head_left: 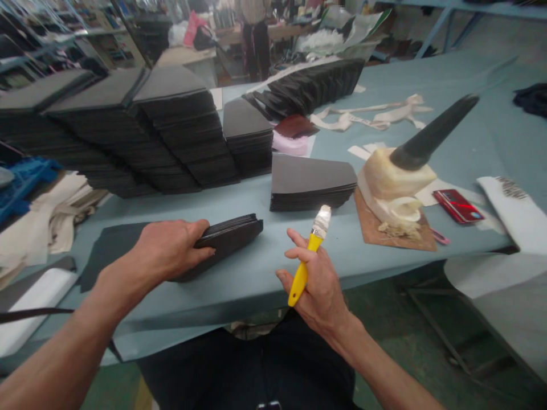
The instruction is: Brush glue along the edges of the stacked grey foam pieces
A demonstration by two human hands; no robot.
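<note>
My left hand (pixel 171 250) grips a small stack of dark sheets (pixel 235 236), thumb and fingers pinched around it, its near edge resting low over the table. Under my left wrist lies a flat dark sheet (pixel 105 250). My right hand (pixel 318 285) holds a yellow-handled paintbrush (pixel 305 262), the handle tucked between its fingers and the bristles coated whitish, pointing up and away. Beyond the brush sits a neat stack of grey-black pieces (pixel 311 176). To its right, a cream glue-crusted container (pixel 393 182) with a dark cone-shaped piece (pixel 436 134) on it stands on a brown board (pixel 367 228).
Tall stacks of dark pieces (pixel 171 131) line the table's left back. Beyond them are fanned dark pieces (pixel 316 85) and white fabric strips (pixel 363 117). A red phone-like box (pixel 458 206) lies right. A person (pixel 255 34) stands in the background.
</note>
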